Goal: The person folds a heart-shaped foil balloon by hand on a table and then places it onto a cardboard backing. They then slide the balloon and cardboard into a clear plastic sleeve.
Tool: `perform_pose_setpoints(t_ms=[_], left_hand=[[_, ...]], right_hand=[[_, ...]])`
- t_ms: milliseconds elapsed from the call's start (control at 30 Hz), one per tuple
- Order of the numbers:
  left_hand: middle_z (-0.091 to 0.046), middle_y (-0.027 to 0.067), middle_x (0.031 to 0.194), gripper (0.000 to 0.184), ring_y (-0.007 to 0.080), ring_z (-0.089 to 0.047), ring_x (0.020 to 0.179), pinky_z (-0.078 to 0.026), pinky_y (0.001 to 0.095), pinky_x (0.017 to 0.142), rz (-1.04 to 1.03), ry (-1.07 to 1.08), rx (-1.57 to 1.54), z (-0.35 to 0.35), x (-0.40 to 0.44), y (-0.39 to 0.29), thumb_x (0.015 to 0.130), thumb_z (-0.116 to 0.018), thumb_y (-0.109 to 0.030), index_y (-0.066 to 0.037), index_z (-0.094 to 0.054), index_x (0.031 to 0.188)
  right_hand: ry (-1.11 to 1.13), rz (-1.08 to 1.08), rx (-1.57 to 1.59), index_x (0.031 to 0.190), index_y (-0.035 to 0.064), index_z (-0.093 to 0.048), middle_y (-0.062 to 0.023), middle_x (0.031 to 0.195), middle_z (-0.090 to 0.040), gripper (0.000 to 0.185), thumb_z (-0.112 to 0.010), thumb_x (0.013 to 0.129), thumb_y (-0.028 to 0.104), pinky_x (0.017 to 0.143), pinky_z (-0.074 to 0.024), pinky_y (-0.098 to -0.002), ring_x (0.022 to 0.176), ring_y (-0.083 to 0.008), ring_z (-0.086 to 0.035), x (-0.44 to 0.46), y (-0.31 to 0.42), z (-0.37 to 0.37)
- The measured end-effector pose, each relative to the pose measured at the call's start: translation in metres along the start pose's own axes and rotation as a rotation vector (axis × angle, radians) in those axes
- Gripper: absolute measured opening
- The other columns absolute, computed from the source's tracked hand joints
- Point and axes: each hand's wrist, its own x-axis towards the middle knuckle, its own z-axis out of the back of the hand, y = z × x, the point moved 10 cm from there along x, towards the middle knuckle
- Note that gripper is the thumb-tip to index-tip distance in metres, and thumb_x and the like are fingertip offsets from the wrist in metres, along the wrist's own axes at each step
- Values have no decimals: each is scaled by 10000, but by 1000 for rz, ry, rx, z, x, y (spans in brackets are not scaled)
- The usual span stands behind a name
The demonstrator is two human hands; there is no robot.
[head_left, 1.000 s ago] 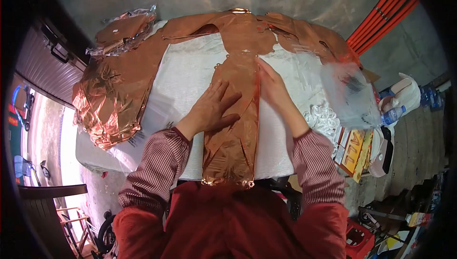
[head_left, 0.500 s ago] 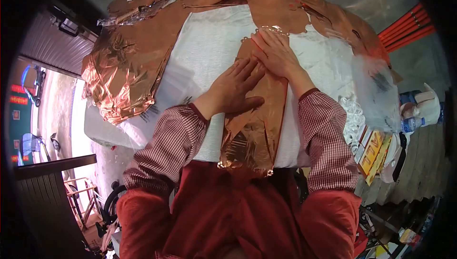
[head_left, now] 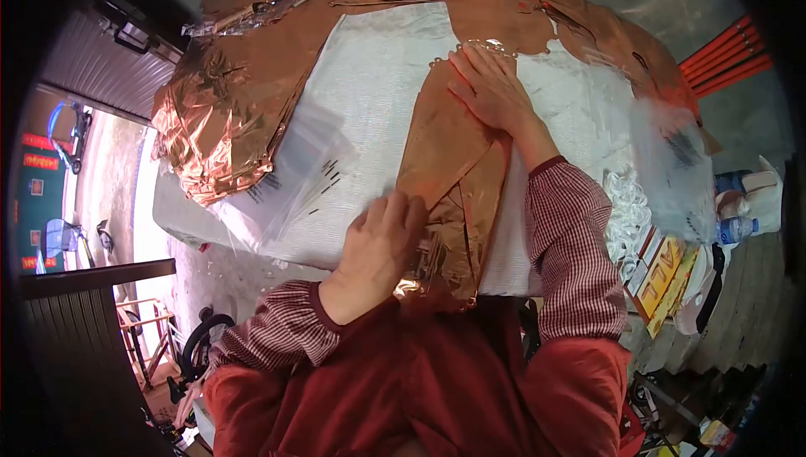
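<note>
A flat copper-coloured foil balloon (head_left: 449,134), folded into a long strip, lies on the white-covered table in front of me. My right hand (head_left: 495,92) rests flat on its far end, fingers stretched out and close to the small looped tabs. At the near part, the fingers of my left hand (head_left: 382,243) are curled over the left edge and grip the foil; their tips are partly hidden. A diagonal crease crosses the strip between both hands, and the crinkled, shinier near end hangs by the table's front edge.
More copper foil pieces (head_left: 210,130) lie left and along the back. Clear plastic bags (head_left: 306,167) are left of the strip, others (head_left: 672,163) right. White curled ribbon (head_left: 625,214), a yellow printed packet (head_left: 662,276) and a bottle (head_left: 736,229) are at the right. Orange poles (head_left: 726,58) stand beyond.
My left hand has moved from lying on the middle of the strip towards me, to its lower left edge, and its fingers have curled. A diagonal crease now shows. My right hand stays at the far end.
</note>
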Motion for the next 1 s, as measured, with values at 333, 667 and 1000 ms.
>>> perform_pose_setpoints(t_ms=[333,667,1000], left_hand=[[-506,118,883,200,279,-605,800,-537,366,579,19,128,-24,-1,-20,5,748,-589,-62,-31,-503,926],[-558,139,910,206,327,-618,814,-530,395,603,74,184,-204,8,-28,26,800,-622,-96,9,-550,962],[-445,169,1408,488,320,-371,1347,-303,450,1103,-257,122,-252,-39,55,40,905,-586,-300,-37,-514,1311]], right_hand=[[67,-28,90,1417,130,-403,-142,1524,-288,599,-400,959,517,1167,-155,-411,1431,-261,-220,1,-5,0],[51,-30,43,1450,160,-370,-108,1543,-265,686,-342,937,615,1179,-114,-382,1444,-226,-193,1,-5,-3],[13,-12,33,1429,130,-391,-154,1525,-285,643,-392,948,558,1170,-146,-408,1429,-272,-229,-2,1,3]])
